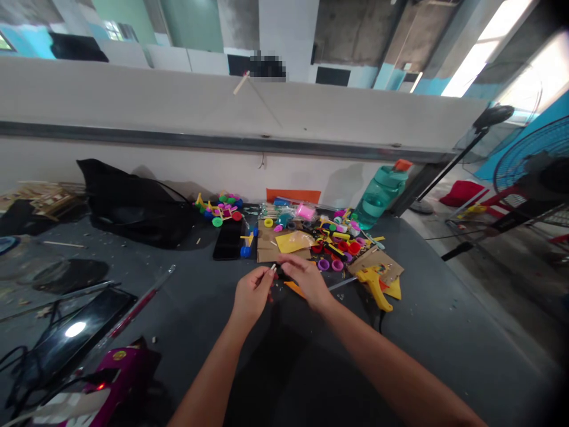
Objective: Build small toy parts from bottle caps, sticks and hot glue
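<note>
My left hand (252, 293) is closed, with its thumb and forefinger pinched on a small pale stick (273, 268). Beside it, my right hand (306, 279) has its fingers bent around a small dark piece (281, 273) that is too small to name. An orange strip (294, 289) lies under the right hand. Just beyond both hands is a piece of cardboard (267, 252) with a yellow sheet (293, 242) on it. To the right, a yellow glue gun (376, 286) rests on another cardboard piece.
Colourful caps and wheels (344, 246) are heaped behind the hands. A green bottle (382, 193) stands at the back right. A black phone (227, 240) and a black bag (137, 207) lie left of centre. Nearer left are a purple power strip (118, 379) and cables.
</note>
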Available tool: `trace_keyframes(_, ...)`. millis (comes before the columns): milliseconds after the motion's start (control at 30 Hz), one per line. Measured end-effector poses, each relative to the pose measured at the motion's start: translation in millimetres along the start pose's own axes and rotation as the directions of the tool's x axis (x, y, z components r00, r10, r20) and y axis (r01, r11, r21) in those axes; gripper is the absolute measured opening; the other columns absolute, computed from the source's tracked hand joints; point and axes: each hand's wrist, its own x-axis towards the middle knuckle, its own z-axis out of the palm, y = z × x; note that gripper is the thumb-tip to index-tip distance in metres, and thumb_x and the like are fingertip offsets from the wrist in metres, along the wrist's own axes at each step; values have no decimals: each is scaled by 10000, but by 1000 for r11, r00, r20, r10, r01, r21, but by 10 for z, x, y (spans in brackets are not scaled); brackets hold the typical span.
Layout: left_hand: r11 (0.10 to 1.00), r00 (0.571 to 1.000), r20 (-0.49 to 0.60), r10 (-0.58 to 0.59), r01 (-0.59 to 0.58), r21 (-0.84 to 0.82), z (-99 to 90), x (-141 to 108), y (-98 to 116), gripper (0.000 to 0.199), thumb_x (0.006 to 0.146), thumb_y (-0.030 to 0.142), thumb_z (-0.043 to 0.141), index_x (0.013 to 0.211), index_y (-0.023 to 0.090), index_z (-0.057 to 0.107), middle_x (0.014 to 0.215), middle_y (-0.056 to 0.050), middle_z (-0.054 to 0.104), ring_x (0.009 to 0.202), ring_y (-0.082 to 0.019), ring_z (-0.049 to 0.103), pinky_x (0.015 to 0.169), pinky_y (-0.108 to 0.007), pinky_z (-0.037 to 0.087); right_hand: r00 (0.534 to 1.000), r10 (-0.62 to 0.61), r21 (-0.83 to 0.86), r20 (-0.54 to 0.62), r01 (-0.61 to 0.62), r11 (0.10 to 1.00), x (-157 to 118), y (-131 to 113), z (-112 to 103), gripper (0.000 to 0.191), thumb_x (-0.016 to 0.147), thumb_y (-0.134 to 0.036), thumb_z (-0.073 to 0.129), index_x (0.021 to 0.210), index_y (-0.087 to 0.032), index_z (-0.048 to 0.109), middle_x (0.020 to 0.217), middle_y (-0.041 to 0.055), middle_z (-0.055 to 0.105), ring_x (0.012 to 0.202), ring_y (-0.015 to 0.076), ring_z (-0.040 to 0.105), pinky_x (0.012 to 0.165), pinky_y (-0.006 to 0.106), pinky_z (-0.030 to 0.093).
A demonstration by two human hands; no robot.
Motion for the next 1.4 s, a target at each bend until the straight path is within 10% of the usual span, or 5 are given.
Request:
trace_keyframes(133, 1000, 991, -135, 20, -18, 21, -63, 34, -103, 229, 784, 366, 520, 684, 172, 586, 557, 47, 462, 396, -66, 440, 381, -174, 332, 981, -159, -789, 113, 186, 586, 78, 67, -320, 577, 636, -443, 687, 1150, -216, 552, 1124, 108, 589, 1075, 285, 472, 907, 443, 338)
trace_keyframes(300, 996, 982, -185, 33, -47, -72, -24, 4, -100, 262, 796, 360, 495, 608, 178, 500, 495, 58, 389, 393, -62, 365, 381, -172, 285, 948, 58, -939, 314, 301, 167, 93, 179, -452, 786, 541, -541, 727, 1209, -206, 481, 1180, 150, 525, 1092, 331, 443, 903, 479, 301)
trace_keyframes(567, 987, 986, -154, 65, -87, -136, 15, -156, -6, 325, 841, 362, 435, 574, 179, 402, 463, 58, 337, 396, -59, 309, 391, -180, 239, 944, 16, -934, 329, 323, 155, 45, 26, -371, 498, 581, -427, 681, 938, -98, 568, 970, 182, 566, 930, 316, 504, 797, 389, 391)
trace_keyframes(867, 920, 993, -92, -77, 36, -390, 152, -160, -3, 349, 833, 348, 448, 539, 185, 354, 435, 68, 311, 363, -56, 264, 356, -176, 218, 981, -79, -733, 179, 187, 654, -475, -271, -171, 325, 626, -167, 497, 940, -203, 423, 848, 33, 533, 707, 167, 528, 643, 283, 427)
trace_keyframes(1400, 830, 991, 47, -124, 130, -543, 146, -139, -107, 377, 750, 415, 604, 539, 158, 427, 421, 77, 326, 367, -39, 272, 371, -151, 230, 950, -194, -823, 243, 308, 478, -486, -358, -64, 495, 603, -223, 579, 1071, -166, 428, 1026, 96, 489, 974, 247, 456, 866, 399, 408)
